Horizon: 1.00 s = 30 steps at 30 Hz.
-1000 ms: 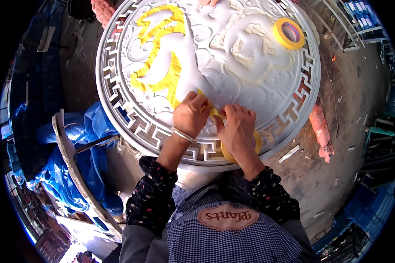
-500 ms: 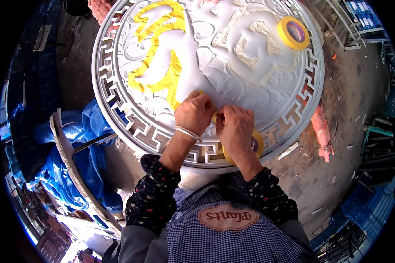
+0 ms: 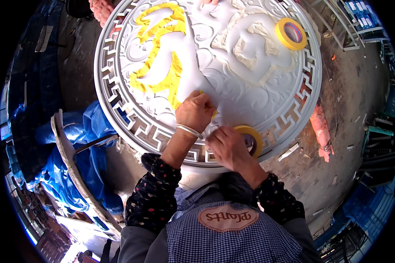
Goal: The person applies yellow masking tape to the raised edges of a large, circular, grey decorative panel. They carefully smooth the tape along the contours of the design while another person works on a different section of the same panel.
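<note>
A round white relief panel (image 3: 250, 101) with carved scrolls and a fretwork border lies before me. Yellow tape (image 3: 176, 68) outlines raised shapes on its left half. My left hand (image 3: 193, 113) rests on the panel at the lower centre, fingers pinched on a yellow tape strip (image 3: 214, 113) whose end sticks out beside them. Lower and to the right, over the fretwork border, my right hand (image 3: 227, 148) has its fingers curled together; whether they hold anything is hidden. A yellow tape roll (image 3: 258, 142) lies right beside that hand, partly covered by it.
Another yellow tape roll (image 3: 286, 41) lies on the panel's upper right. Another person's fingers (image 3: 211, 1) show at the top edge. Blue tarpaulin (image 3: 92, 162) and a curved board (image 3: 68, 153) are at left. A pinkish wrapped piece (image 3: 320, 129) lies on the floor at right.
My right hand has moved down and toward me, away from the left hand, uncovering more of the near tape roll. My left hand has stayed almost in place, still pinching.
</note>
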Tool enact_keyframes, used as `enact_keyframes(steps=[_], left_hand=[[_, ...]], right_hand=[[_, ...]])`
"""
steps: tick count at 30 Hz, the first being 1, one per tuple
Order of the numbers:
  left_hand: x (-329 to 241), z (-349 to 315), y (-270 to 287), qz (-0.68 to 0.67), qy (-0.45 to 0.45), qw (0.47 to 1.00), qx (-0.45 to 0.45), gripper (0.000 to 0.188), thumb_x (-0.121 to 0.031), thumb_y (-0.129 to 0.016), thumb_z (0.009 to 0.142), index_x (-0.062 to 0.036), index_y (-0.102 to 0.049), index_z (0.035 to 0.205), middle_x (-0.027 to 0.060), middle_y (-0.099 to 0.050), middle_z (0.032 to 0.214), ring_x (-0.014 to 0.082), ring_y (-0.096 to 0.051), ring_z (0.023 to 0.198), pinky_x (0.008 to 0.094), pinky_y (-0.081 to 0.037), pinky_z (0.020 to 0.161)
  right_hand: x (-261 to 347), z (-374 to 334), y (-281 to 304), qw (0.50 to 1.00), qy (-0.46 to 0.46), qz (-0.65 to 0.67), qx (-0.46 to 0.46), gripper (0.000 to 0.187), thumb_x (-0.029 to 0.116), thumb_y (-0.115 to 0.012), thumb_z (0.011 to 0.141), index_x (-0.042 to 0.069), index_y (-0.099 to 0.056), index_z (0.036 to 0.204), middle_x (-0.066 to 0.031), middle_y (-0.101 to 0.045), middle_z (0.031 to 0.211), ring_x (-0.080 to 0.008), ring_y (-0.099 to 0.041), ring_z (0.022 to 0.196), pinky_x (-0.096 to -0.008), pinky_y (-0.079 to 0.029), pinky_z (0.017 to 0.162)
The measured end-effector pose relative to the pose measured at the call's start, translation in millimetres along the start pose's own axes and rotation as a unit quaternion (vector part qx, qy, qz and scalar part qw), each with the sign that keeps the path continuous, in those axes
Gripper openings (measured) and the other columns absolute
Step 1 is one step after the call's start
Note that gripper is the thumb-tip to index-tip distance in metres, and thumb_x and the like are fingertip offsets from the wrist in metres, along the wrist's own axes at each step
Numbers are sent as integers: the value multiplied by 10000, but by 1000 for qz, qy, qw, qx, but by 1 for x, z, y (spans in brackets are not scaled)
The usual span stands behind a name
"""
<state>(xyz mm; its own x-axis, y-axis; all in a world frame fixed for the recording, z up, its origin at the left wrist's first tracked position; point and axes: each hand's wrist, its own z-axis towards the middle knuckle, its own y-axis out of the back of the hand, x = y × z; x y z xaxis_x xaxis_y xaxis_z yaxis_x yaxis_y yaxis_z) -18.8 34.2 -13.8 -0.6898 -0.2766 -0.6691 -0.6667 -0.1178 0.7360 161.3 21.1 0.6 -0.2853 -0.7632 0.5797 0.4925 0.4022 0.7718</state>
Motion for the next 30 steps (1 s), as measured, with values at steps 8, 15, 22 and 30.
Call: enact_keyframes(steps=[8,15,22,30], left_hand=[[-7,-16,-3,-8,-40,998,-38,247,-114,-847,777,-82,-698,971,84,-643,913,303,-676,793,409,-555,701],[-4,-50,2,54,-131,987,-70,448,7,-690,855,-132,-735,1278,88,-609,946,288,-654,844,401,-549,736],[-6,-64,-13,119,-168,978,-29,541,-58,-659,839,-121,-686,1376,74,-571,974,266,-635,891,407,-528,786],[-13,-85,-5,-31,-189,979,63,400,-68,-726,879,-69,-716,1279,87,-605,989,258,-648,885,390,-526,781]], right_hand=[[14,-33,30,913,-231,301,-151,133,29,-765,917,23,-636,950,-72,-638,893,-235,-616,795,-340,-490,735],[8,-31,30,898,-216,334,-188,129,17,-764,917,24,-638,942,-74,-658,914,-228,-635,823,-332,-502,731],[7,-30,30,903,-216,325,-179,129,9,-765,906,29,-643,943,-74,-667,919,-243,-644,833,-338,-506,735],[7,-27,31,882,-232,365,-189,111,1,-747,930,19,-643,965,-90,-651,940,-248,-641,853,-329,-511,737]])
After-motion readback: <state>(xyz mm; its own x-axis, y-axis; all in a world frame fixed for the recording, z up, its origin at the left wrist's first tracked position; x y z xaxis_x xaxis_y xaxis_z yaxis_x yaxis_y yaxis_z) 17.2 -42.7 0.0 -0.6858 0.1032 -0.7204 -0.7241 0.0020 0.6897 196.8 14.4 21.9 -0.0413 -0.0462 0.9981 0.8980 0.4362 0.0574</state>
